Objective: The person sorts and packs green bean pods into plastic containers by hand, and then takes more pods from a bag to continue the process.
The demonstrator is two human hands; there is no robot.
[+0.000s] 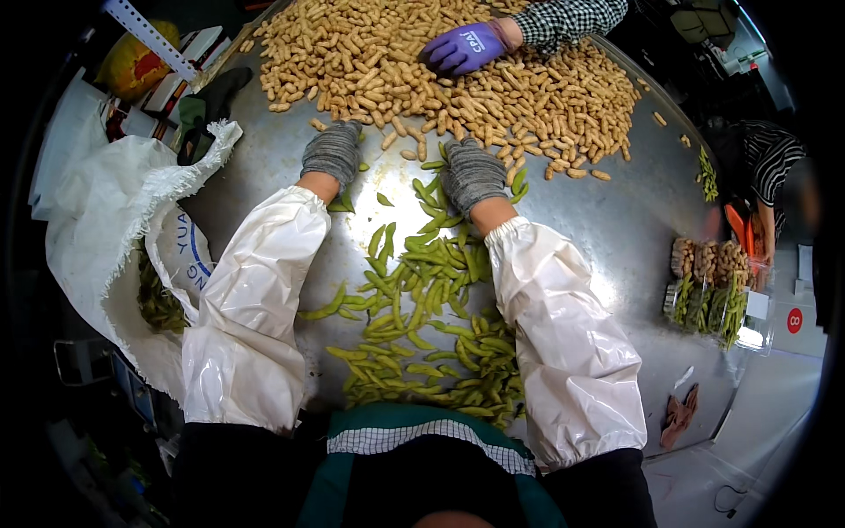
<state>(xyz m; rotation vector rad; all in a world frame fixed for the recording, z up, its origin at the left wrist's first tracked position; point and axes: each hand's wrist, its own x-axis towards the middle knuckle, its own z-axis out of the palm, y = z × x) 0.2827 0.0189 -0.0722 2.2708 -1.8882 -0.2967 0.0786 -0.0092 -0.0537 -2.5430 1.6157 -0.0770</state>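
Note:
Both my hands wear grey knitted gloves, with white plastic sleeves over the forearms. My left hand (332,156) rests at the near edge of a large heap of peanuts in the shell (370,59); a few green pods lie under and beside it. My right hand (473,173) is bent over green soybean pods at the same edge, with pods by its fingertips. The fingers of both are curled and their undersides hidden, so any hold is unclear. Many more green soybean pods (422,303) spread over the metal table (568,224) between my arms and down to my apron.
A co-worker's purple-gloved hand (466,50) lies on the peanut heap. On the left stands an open white woven sack (112,204) with green pods inside. Clear plastic packs of peanuts and pods (709,290) and a brown cloth (679,417) lie at right. Another person (769,165) is beyond.

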